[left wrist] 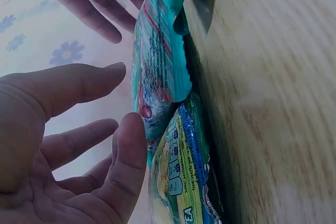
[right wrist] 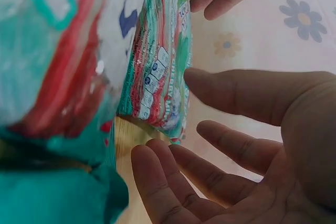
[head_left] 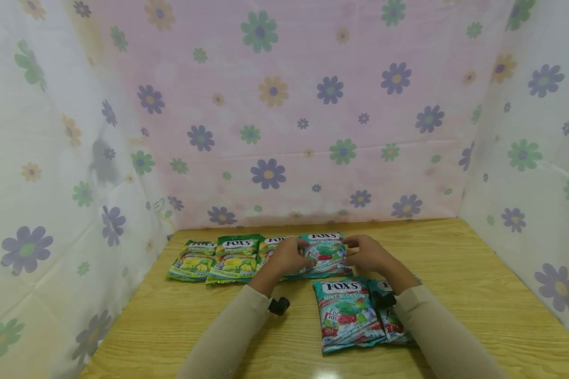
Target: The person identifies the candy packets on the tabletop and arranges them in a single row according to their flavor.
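Observation:
A teal bag of Fox's Mint Blossom candy lies in the back row, between both hands. My left hand is at its left edge, thumb and fingers spread and loosely bent. At its right edge is my right hand, its fingers also parted. In the right wrist view, the thumb comes right up to the side of the bag. The left wrist view has the left fingertips close to the bag's end, beside a yellow-green Springtea bag. Neither hand is closed round a bag.
Two Fox's Springtea bags and a third, partly behind the left hand, continue the row leftward. Nearer me lie a Mint Blossom bag and another partly under the right forearm. Flowered cloth walls surround the wooden table.

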{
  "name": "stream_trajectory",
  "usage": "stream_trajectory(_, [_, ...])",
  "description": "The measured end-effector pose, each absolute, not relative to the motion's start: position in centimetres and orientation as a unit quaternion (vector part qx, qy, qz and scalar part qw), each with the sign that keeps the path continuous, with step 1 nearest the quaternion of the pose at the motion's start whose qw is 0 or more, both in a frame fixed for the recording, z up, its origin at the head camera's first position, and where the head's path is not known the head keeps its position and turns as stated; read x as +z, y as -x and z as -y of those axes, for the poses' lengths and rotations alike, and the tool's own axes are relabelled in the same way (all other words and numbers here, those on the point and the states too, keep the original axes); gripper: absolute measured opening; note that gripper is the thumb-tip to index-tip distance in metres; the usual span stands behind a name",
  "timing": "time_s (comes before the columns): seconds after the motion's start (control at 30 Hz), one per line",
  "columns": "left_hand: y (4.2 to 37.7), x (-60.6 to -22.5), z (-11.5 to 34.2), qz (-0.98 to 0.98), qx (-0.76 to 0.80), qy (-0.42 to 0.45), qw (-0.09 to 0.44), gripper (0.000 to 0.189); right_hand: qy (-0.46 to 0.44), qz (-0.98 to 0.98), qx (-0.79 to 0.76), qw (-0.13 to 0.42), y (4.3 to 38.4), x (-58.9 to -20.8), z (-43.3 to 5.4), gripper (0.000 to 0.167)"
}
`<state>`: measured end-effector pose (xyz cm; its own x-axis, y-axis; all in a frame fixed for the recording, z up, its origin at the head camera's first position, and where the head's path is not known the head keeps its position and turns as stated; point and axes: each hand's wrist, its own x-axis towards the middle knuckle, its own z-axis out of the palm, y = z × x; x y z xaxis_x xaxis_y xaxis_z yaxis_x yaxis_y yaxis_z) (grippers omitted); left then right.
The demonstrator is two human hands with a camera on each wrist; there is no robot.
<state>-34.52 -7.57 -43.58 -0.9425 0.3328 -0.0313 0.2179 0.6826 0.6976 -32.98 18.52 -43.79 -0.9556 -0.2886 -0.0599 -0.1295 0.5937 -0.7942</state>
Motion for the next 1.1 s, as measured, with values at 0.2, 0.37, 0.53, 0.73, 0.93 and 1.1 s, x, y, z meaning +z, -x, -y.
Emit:
stream_trajectory(0.2, [33.8, -43.3, 7.6, -0.913, 0.365, -0.167, 0.069, 0.053, 0.131, -0.888, -0.433, 0.082, 32.1, -43.5, -19.2, 0.057])
stream_trajectory(0.37, [33.0, -43.2, 7.6, -0.911, 0.364, -0.183, 0.065, 0.053, 0.139, -0.898, -0.411, 0.07, 31.2, -43.6, -19.9, 0.052])
stream_trajectory(0.53, [32.1, -43.0, 7.7, -0.904, 0.369, -0.199, 0.082, 0.055, 0.149, -0.901, -0.402, 0.067, 30.5, -43.6, -20.7, 0.053])
stream_trajectory(0.73, [31.1, -42.9, 8.0, -0.892, 0.383, -0.221, 0.091, 0.052, 0.155, -0.901, -0.399, 0.066, 29.7, -43.8, -21.8, 0.054])
stream_trajectory(0.93, [30.4, -43.5, 8.5, -0.888, 0.389, -0.228, 0.097, 0.056, 0.163, -0.902, -0.392, 0.073, 28.6, -43.5, -23.0, 0.048])
stream_trajectory(1.1, [29.7, -43.6, 8.7, -0.883, 0.395, -0.23, 0.104, 0.055, 0.164, -0.902, -0.39, 0.083, 27.4, -43.3, -23.8, 0.051])
